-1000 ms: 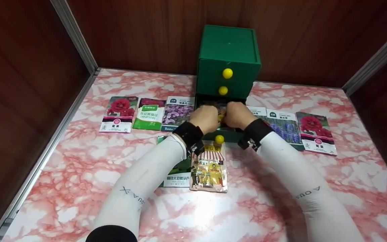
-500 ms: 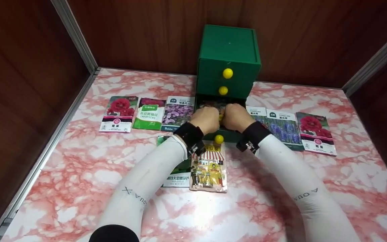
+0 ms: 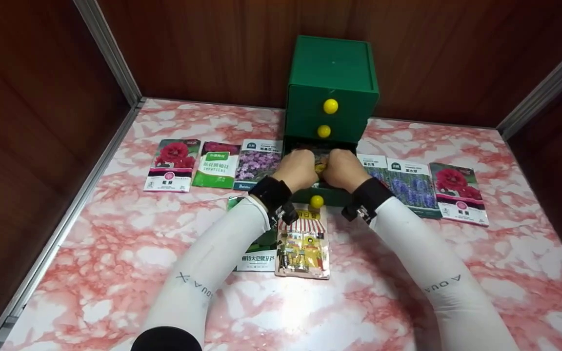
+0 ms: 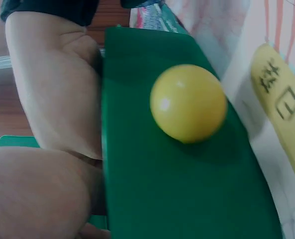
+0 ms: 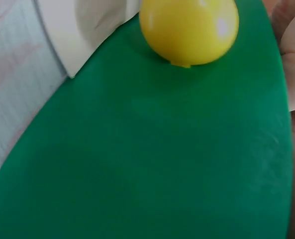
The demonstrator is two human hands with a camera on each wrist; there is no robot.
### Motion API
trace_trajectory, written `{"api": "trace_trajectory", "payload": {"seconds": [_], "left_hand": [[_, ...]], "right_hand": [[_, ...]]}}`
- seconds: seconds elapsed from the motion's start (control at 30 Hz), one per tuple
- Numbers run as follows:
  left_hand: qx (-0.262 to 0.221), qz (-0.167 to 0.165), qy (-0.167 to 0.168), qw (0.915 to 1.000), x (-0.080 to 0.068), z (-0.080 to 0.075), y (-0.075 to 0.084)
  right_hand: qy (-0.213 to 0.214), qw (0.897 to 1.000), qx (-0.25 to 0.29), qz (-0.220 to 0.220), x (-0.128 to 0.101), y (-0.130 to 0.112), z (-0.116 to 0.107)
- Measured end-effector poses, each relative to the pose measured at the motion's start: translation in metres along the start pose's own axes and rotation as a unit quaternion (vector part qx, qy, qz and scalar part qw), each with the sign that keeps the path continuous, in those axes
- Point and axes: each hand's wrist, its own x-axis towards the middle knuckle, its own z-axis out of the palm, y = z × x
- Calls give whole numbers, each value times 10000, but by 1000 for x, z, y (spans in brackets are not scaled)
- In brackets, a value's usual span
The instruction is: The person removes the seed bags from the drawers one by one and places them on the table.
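A green drawer cabinet [image 3: 332, 66] stands at the back, its bottom drawer [image 3: 330, 196] pulled out by a yellow knob's [image 3: 316, 201] side. My left hand [image 3: 296, 168] and right hand [image 3: 342, 168] reach over the drawer front, knuckles up and close together. Between them shows part of a glossy packet [image 3: 321, 165] with yellow and dark print, lying in the drawer. Both hands' fingertips are hidden inside; I cannot tell whether they grip the packet. In the left wrist view, the drawer front [image 4: 162, 174] and its knob [image 4: 188, 103] stand close beside the hands.
Flower seed packets lie left of the cabinet, among them a red-flower one [image 3: 172, 165] and a green one [image 3: 217, 165]. Lavender [image 3: 411, 190] and red-flower packets [image 3: 460, 195] lie right. A striped-awning packet [image 3: 303, 248] overlaps a green one [image 3: 259, 258] before the drawer.
Both hands stay in the drawer and shift only slightly. The drawer knob moves a touch to the left. The packets on the table have not moved.
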Motion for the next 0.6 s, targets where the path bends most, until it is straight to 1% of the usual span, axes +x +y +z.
{"api": "trace_trajectory", "payload": {"seconds": [0.03,0.07,0.23,0.43,0.53,0.6], "left_hand": [[-30,-22,81,10000,0,-1,0],[-52,-26,162,9999,-1,-3,0],[-345,109,537,9979,-2,-11,-2],[-782,209,1004,9916,-4,-19,-13],[-1170,238,1043,9874,-6,-21,-18],[-1491,248,1066,9827,-7,-22,-22]], "right_hand": [[-5,10000,35,56,1,0,-1],[-46,9998,6,200,-7,-12,-9],[-64,9986,178,492,-7,-13,-21],[79,9962,616,613,-10,-12,-35],[215,9939,861,653,-13,-8,-42],[343,9926,978,639,-18,-5,-46]]}}
